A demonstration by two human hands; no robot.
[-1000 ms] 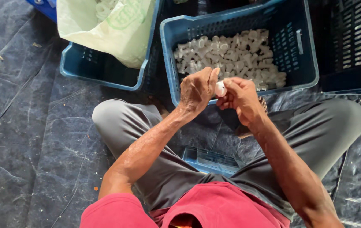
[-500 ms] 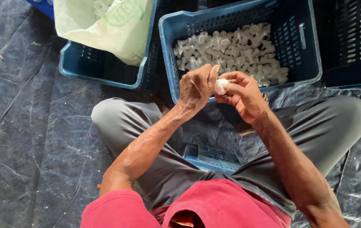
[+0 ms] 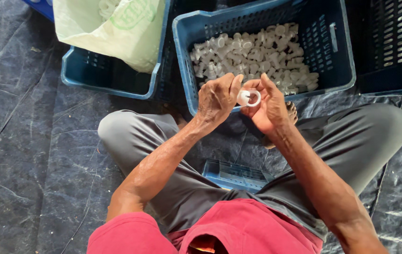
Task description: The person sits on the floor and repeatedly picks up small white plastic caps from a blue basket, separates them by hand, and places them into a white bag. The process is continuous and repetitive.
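Note:
I sit cross-legged on a dark plastic sheet. Both hands meet in front of me over the near rim of a blue crate. My left hand (image 3: 217, 96) and my right hand (image 3: 269, 106) pinch one small white plastic cap (image 3: 248, 98) between the fingertips, its round opening facing me. The blue crate (image 3: 337, 61) behind my hands holds several loose white caps (image 3: 253, 54) of the same kind.
A second blue crate (image 3: 111, 80) at the back left holds a pale green sack (image 3: 111, 28). A dark crate (image 3: 389, 42) stands at the right. A small blue tray (image 3: 236, 175) lies between my legs. Grey plastic sheeting (image 3: 27, 155) covers the floor.
The white cap has turned in my fingers, so its ring-shaped opening now shows. Both hands stay together at the crate's near rim.

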